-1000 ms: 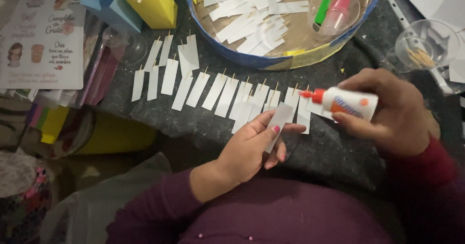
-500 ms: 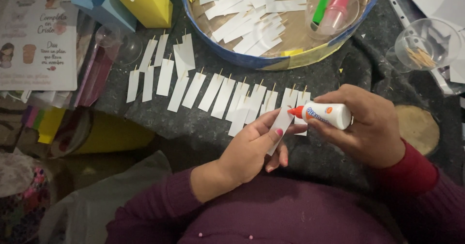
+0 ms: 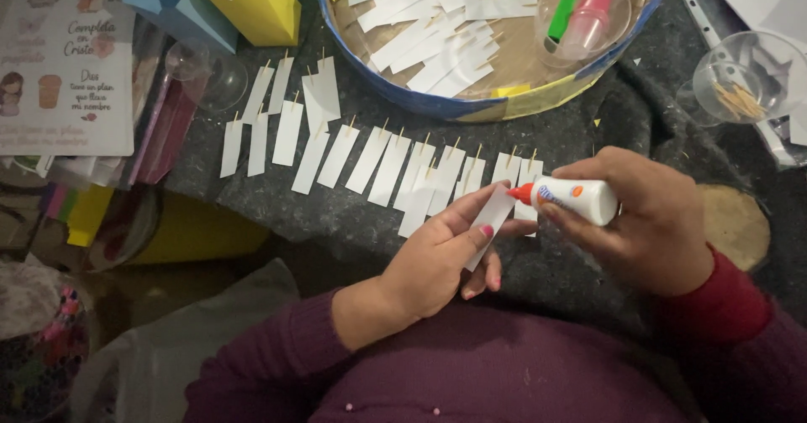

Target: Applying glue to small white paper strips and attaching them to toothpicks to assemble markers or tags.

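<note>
Left hand (image 3: 441, 259) curled around a white paper strip (image 3: 490, 218), pinched between thumb and fingers, strip slanting up past the fingertips. Right hand (image 3: 647, 221) closed around a white glue bottle (image 3: 576, 198), red tip touching the strip's upper end, just right of the left fingertips. Beyond both hands, a row of paper strips with toothpicks (image 3: 370, 158) on grey felt (image 3: 336, 221), below a round tray (image 3: 471, 108).
</note>
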